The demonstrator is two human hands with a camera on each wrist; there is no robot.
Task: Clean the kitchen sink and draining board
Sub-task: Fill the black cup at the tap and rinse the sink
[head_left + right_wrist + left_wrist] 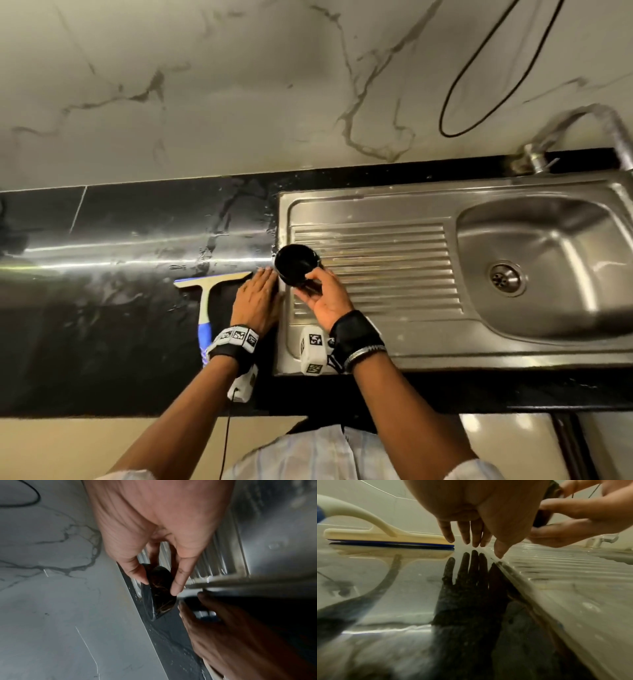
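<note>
A small black bowl (294, 265) is tilted on its side over the left rim of the ribbed steel draining board (376, 260). My right hand (322, 296) grips it between thumb and fingers; the right wrist view shows the bowl (161, 592) pinched the same way. My left hand (257, 301) is flat with straight fingers (471, 534), on or just above the wet black countertop (120, 274) beside the board's edge, and holds nothing. A squeegee (205, 301) with a cream head and blue handle lies on the counter just left of that hand. The sink basin (548, 260) is to the right.
A steel tap (582, 130) stands behind the basin, whose drain (506, 278) is open. A black cable (479, 85) hangs down the marble wall. Water streaks and droplets cover the countertop near the board.
</note>
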